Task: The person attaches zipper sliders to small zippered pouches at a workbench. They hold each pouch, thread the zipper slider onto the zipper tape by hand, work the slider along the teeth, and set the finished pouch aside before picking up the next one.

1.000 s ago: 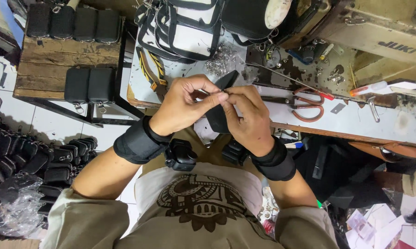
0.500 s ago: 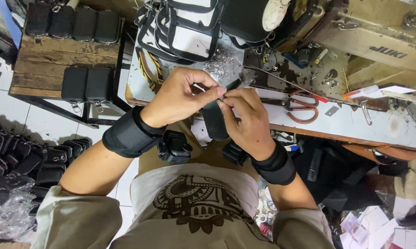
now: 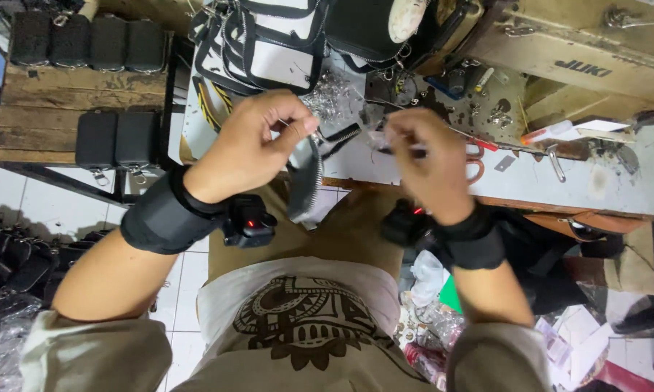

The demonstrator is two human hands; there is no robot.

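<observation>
— What are the two hands doing?

— The left hand (image 3: 258,141) is closed, thumb and fingers pinched on the top end of a short dark zipper strip (image 3: 305,178). The strip hangs down from that pinch, over the person's lap, just in front of the counter's (image 3: 595,181) near edge.

— And the other one?

— The right hand (image 3: 425,163) is also closed, fingertips pressed together on something small. It is blurred, so I cannot tell what sits between them. It is held apart from the left hand, level with it.

— Anything on the wrists?

— Each wrist wears a broad black band (image 3: 163,214) with a small black device clipped to it; a red light shows on each.

— What lies around them?

— On the counter behind the right hand, red-handled scissors (image 3: 475,160) lie flat, partly hidden by the fingers. A heap of small shiny metal parts (image 3: 334,94) sits further back, near a white bag with black trim (image 3: 269,51). To the left stands a wooden pallet (image 3: 44,120) carrying rows of small black pouches (image 3: 116,138). More black pouches pile on the tiled floor (image 3: 7,196) at the far left.
</observation>
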